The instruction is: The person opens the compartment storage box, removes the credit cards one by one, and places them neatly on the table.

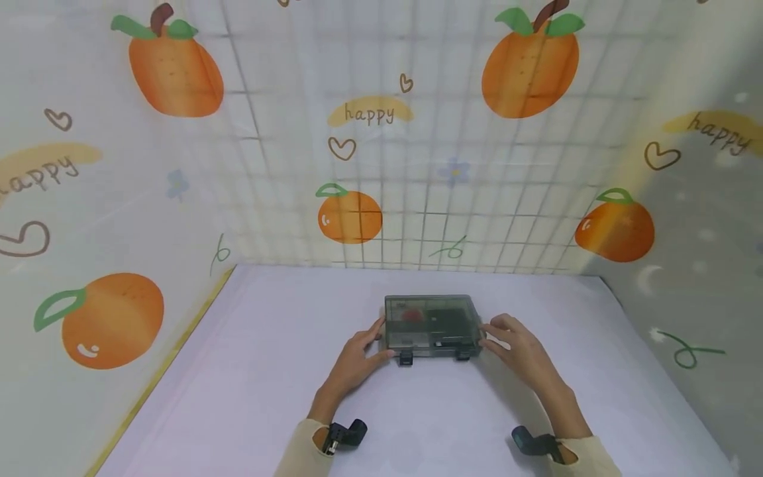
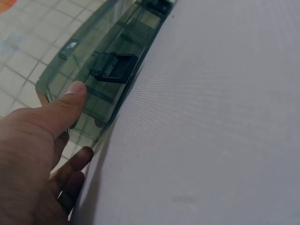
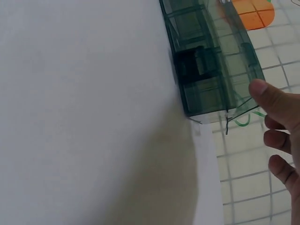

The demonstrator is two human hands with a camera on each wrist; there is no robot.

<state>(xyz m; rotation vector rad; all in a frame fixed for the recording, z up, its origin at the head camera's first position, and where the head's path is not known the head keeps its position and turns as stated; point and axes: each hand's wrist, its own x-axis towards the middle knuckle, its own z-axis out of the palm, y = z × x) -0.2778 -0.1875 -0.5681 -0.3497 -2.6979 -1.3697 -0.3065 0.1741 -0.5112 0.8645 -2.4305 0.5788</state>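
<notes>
Translucent grey-green case [image 1: 432,324] is resting on the white table [image 1: 286,371], nearer the far edge, about midway between the left and right edges; its long sides are running roughly parallel to the far edge. Two dark latches [image 1: 406,358] are projecting from the side facing the person. A red patch [image 1: 412,315] and darker shapes are showing through the lid; contents not identifiable. Cannot tell whether the lid is sitting fully down.

Handling (judgement): the walls are looking thin and stiff, so probably fairly light, rather slippery under dry fingertips, likely brittle at latches and hinge. The short ends are offering the best hold, low on the body; gripping the lid alone risks lifting it off the base.

Left hand [image 1: 357,361] is holding the left end, thumb on the near left corner, forefinger along the end, a moderate gap between them; other fingers are bending beside the case.

Right hand [image 1: 524,351] is lightly pinching the right end by its near corner, thumb and forefinger set narrowly apart, remaining fingers loosely bent.

Further out: a small black camera is sitting at each wrist [image 1: 348,434], pale sleeves [image 1: 304,447] are covering the forearms, and an orange-printed curtain [image 1: 286,165] is hanging behind the table's far edge.
</notes>
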